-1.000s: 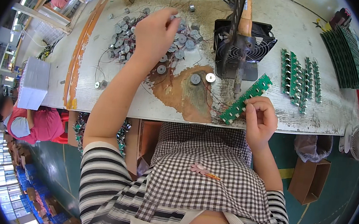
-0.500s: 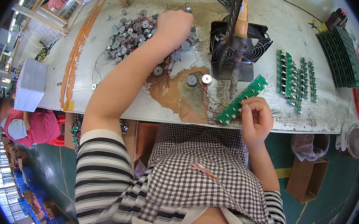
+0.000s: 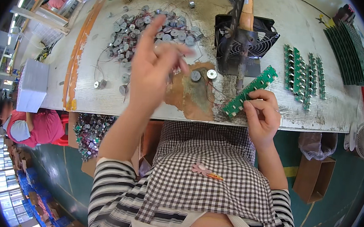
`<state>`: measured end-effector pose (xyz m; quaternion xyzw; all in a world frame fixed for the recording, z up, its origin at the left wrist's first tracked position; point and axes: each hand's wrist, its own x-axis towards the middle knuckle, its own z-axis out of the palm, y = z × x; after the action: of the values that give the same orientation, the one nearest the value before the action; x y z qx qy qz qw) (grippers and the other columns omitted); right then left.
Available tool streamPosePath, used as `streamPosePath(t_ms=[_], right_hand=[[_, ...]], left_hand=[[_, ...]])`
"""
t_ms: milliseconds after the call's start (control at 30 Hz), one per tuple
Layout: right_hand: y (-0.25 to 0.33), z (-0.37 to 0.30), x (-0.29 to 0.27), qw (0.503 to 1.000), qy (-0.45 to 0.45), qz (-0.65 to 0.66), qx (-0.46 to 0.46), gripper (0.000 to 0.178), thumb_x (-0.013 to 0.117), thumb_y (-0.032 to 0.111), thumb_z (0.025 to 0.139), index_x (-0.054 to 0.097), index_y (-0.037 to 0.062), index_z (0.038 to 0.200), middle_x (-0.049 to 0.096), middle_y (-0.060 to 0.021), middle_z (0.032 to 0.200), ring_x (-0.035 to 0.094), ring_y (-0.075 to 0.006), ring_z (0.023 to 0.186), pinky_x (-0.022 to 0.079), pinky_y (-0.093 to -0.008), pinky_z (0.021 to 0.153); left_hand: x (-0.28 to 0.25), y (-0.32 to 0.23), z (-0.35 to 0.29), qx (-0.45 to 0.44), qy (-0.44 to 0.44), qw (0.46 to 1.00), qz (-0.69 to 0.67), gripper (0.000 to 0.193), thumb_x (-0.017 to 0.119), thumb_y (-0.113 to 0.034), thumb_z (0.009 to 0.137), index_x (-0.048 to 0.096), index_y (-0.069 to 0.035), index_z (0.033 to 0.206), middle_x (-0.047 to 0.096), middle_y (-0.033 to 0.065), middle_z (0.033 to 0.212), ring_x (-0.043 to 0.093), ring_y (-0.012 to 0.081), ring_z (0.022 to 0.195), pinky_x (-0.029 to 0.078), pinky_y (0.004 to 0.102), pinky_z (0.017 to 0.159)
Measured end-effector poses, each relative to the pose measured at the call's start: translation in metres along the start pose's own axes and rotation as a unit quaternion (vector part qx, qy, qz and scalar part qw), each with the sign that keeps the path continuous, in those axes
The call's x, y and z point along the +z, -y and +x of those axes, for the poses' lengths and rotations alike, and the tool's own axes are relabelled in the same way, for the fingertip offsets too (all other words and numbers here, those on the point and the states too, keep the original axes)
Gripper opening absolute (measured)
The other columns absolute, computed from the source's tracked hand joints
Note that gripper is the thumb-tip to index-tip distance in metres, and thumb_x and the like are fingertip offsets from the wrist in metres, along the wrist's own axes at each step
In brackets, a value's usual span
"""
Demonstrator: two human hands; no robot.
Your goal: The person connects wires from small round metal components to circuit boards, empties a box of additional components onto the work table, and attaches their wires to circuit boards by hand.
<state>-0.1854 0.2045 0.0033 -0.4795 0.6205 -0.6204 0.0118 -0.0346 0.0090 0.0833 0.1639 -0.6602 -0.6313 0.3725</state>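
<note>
My left hand [image 3: 151,65] is raised above the workbench [image 3: 303,117], blurred, fingers partly spread; whether it carries anything cannot be made out. Behind it lies a pile of small round metal parts with thin wires [image 3: 131,27]. Two loose round parts [image 3: 203,75] sit on a brown stained patch near the front edge. My right hand [image 3: 262,116] grips a narrow green circuit board [image 3: 253,87] by its lower end, tilted up toward a black fan [image 3: 245,39].
Rows of green boards [image 3: 300,74] and a stack of longer ones [image 3: 347,50] lie at the right. A white box [image 3: 33,85] sits at the left end. Below the bench are a bin of round parts [image 3: 89,131], a cardboard box [image 3: 312,179] and another person [image 3: 29,126].
My left hand has pulled back from the pile of round parts and lifted toward me. My right hand and the green board stay nearly where they were.
</note>
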Motion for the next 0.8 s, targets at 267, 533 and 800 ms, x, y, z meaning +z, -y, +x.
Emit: streamPosePath(t_ms=[267, 533, 800], right_hand=[[0.001, 0.0, -0.001, 0.998, 0.008, 0.068, -0.008, 0.012, 0.064, -0.002, 0.078, 0.052, -0.001, 0.078, 0.059, -0.0179, 0.098, 0.057, -0.0183, 0.075, 0.045, -0.0253, 0.062], [0.003, 0.002, -0.003, 0.999, -0.005, -0.031, -0.033, 0.01, 0.063, -0.008, 0.074, 0.057, -0.0011, 0.078, 0.061, -0.0166, 0.092, 0.059, -0.0206, 0.074, 0.048, -0.028, 0.063], [0.007, 0.003, 0.004, 1.0, 0.005, 0.0, 0.002, 0.008, 0.062, -0.008, 0.078, 0.057, -0.0028, 0.08, 0.06, -0.015, 0.095, 0.057, -0.015, 0.07, 0.045, -0.0224, 0.058]], left_hand=[[0.028, 0.025, -0.051, -0.3, 0.086, 0.904, -0.292, 0.058, 0.053, -0.014, 0.094, 0.02, -0.007, 0.141, 0.061, 0.012, 0.09, 0.061, 0.0178, 0.081, 0.053, 0.0341, 0.075], [0.019, 0.026, -0.033, -0.227, 0.036, 0.936, -0.267, 0.017, 0.05, -0.012, 0.095, 0.051, -0.001, 0.108, 0.061, 0.0085, 0.085, 0.057, 0.0147, 0.075, 0.053, 0.0338, 0.075], [0.01, 0.011, -0.027, -0.045, 0.058, 0.968, 0.239, 0.017, 0.059, -0.008, 0.087, 0.061, 0.0, 0.102, 0.058, 0.0012, 0.071, 0.052, 0.0066, 0.064, 0.042, 0.0206, 0.059]])
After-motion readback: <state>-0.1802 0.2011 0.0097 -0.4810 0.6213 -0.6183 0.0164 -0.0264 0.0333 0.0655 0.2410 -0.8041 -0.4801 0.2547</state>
